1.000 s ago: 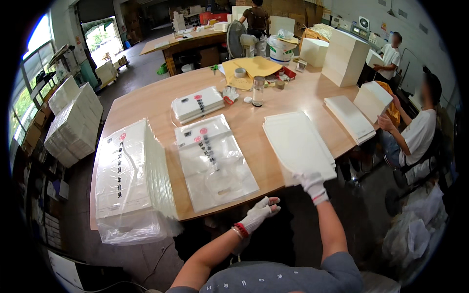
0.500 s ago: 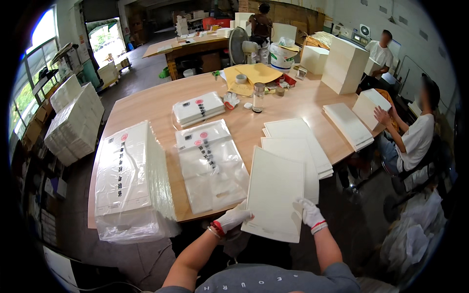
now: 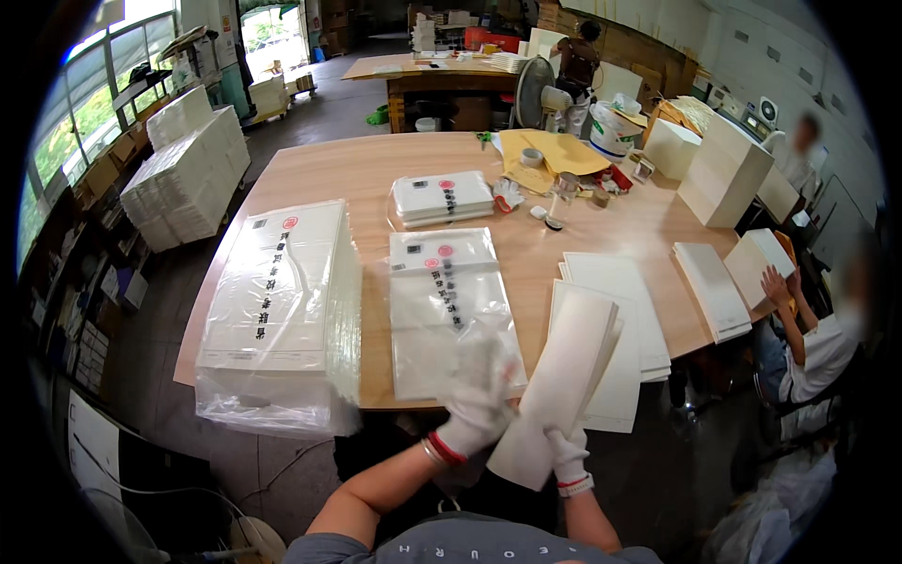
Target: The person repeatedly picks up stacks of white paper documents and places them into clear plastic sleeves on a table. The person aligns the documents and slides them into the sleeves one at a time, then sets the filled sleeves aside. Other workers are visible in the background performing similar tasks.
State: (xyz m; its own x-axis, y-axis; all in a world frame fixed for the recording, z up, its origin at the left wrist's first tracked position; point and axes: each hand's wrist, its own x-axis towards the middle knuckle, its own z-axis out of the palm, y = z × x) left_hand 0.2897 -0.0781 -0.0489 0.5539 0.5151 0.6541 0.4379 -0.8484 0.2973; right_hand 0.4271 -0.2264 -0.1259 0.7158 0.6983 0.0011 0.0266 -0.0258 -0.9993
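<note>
My right hand, in a white glove with a red cuff edge, grips the lower edge of a stack of white paper sheets. The sheets are bent into a curve and lean over the table's front edge. My left hand, gloved too, is raised just left of the stack over the lower right corner of a clear printed plastic bag. Its fingers are smeared by motion. More white sheets lie fanned out behind the curved stack.
At the left of the wooden table stands a tall pile of filled plastic bags. A smaller bag stack, yellow envelopes and a glass jar lie farther back. A co-worker's hands touch a paper block at the right.
The flat paper stack is now bent into a curve. My left hand has let go of it and moved up over the plastic bag. The view has shifted too.
</note>
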